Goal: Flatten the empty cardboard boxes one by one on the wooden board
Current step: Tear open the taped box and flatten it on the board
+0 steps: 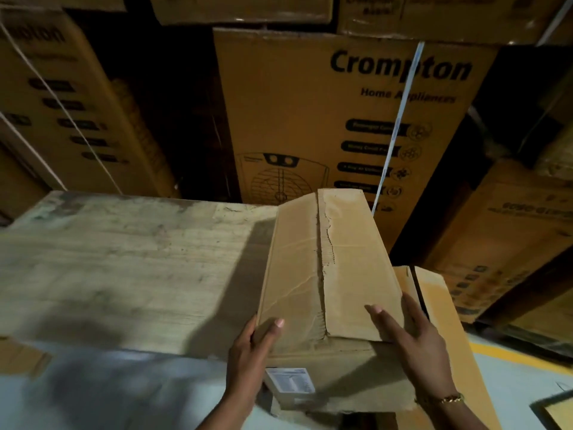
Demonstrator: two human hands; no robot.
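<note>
Left forearm raised from lower frame edge, angled up and right. Left hand (248,346) set at near left corner of cardboard box (297,262); thumb laid on top face, remaining fingers wrapped round side, mostly hidden. Corner gripped.

Right forearm brought in from lower right, angled up and left. Right hand (415,339) laid palm-down on near right of box top; fingers held straight and spread, thumb stretched toward centre. Gold bracelet (446,399) worn at right wrist.

Both wrists held roughly straight.

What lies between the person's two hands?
In the head view, the cardboard box: the left hand grips its near corner, the right hand rests flat on its top flap.
</note>
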